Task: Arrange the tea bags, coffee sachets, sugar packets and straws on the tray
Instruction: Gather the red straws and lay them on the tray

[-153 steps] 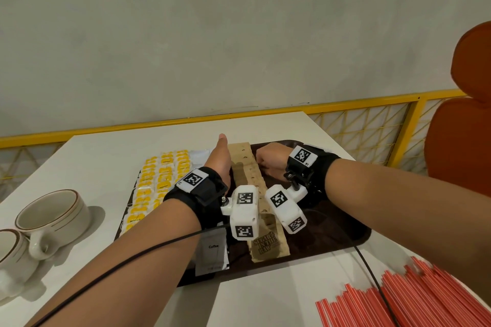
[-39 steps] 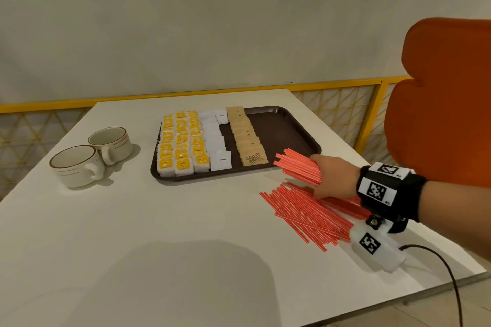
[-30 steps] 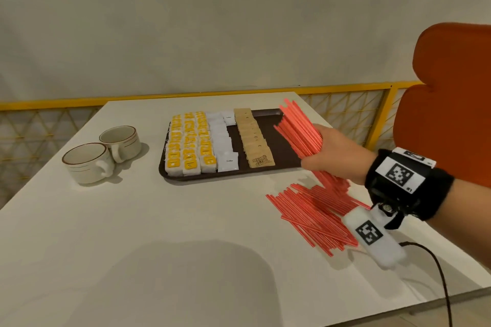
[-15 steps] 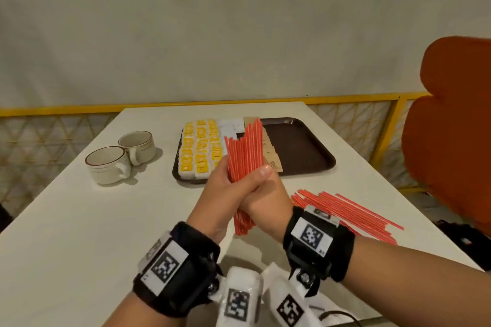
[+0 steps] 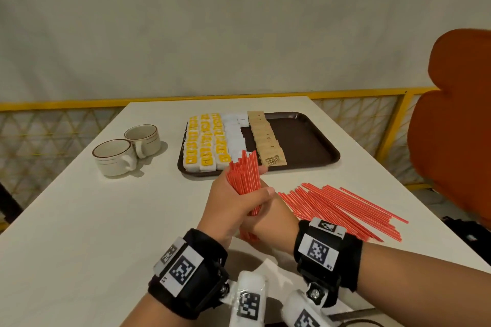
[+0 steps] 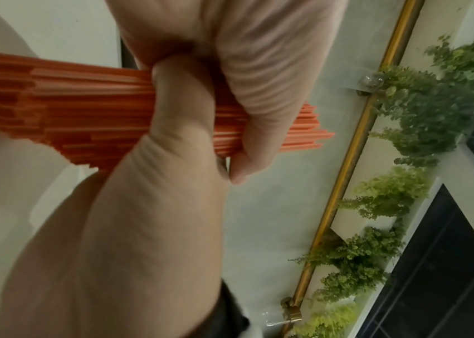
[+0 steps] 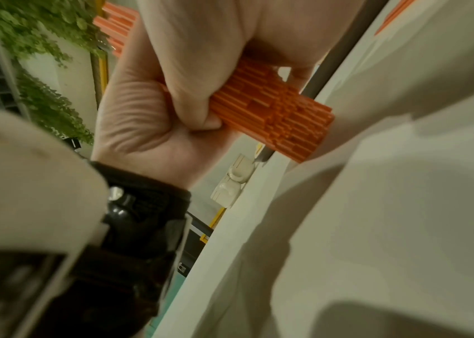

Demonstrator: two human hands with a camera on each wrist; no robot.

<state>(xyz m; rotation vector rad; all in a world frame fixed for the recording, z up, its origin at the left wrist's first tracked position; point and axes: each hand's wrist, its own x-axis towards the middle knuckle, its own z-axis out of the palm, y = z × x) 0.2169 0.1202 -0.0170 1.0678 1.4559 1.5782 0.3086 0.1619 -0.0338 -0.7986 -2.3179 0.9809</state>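
now both hands, the left hand (image 5: 228, 204) and right hand (image 5: 271, 223), squeeze the straws (image 5: 245, 183), which stand up pointing at the tray (image 5: 313, 146) straight ahead.

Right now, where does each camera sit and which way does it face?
Head: above the table, looking forward and down at the tray, cups and loose straws; both forearms and wristbands show.
Left wrist: along the left hand, which grips the straw bundle.
Right wrist: along the right hand toward the bundle's ends; the left hand and its black band show too.
Shared: all three views show the bundle held in both hands.
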